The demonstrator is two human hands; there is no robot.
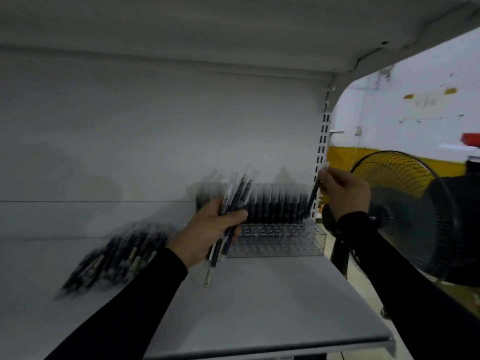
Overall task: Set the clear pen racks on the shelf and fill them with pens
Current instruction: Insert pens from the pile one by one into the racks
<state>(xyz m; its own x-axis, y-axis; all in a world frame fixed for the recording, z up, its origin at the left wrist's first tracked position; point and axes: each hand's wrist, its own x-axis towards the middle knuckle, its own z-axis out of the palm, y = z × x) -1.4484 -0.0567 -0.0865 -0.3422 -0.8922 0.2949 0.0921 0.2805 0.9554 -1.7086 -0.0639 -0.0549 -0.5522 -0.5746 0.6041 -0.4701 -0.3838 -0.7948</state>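
The right hand (344, 193) pinches a single pen (313, 198) near its capped top between thumb and fingertips, its lower end slanting down toward the back row of the clear pen rack (283, 244). The left hand (207, 235) curls round a loose bundle of pens (233, 203), fanned and unevenly gripped; one hangs lower than the rest. The rack stands at the right end of the shelf (272, 307), back rows filled, front holes empty. More pens lie in a pile (117, 258) to the left. Judging by look, the pens are light, stiff and smooth, so the bundle could slip; holding each high on the barrel suits aiming it into a hole.
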